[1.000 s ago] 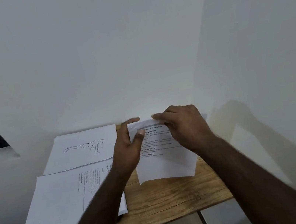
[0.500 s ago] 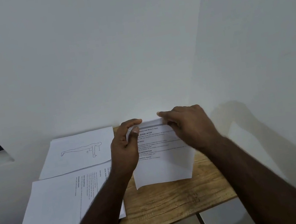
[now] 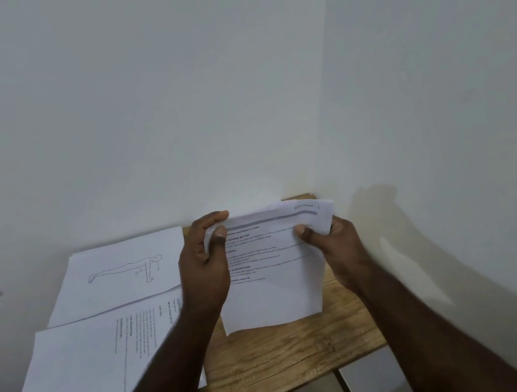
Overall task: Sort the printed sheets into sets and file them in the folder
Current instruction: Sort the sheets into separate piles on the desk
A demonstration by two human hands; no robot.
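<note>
Since half a second ago, your right hand (image 3: 336,244) has slid from the top middle of the printed sheets (image 3: 272,271) to their right edge, uncovering a grey header bar and a handwritten note at the top right corner.

Item: printed sheets, held. Thin set, text headings facing you, upper part raised and bent, lower edge over the wooden table (image 3: 275,355) near the wall corner.

Item: your left hand (image 3: 205,265). Pinches the top left corner, thumb on the face, fingers curled behind.

Item: your right hand. Grips the right edge, thumb on the printed face, fingers behind the paper.

Item: figure-drawing sheet (image 3: 120,272). Flat at the table's far left, line drawing of a person in a push-up pose.

Item: text sheet stack (image 3: 85,375). Nearer you, overlapping the drawing sheet's near edge, print turned sideways, overhanging the table's left and front; your left forearm crosses it.
</note>
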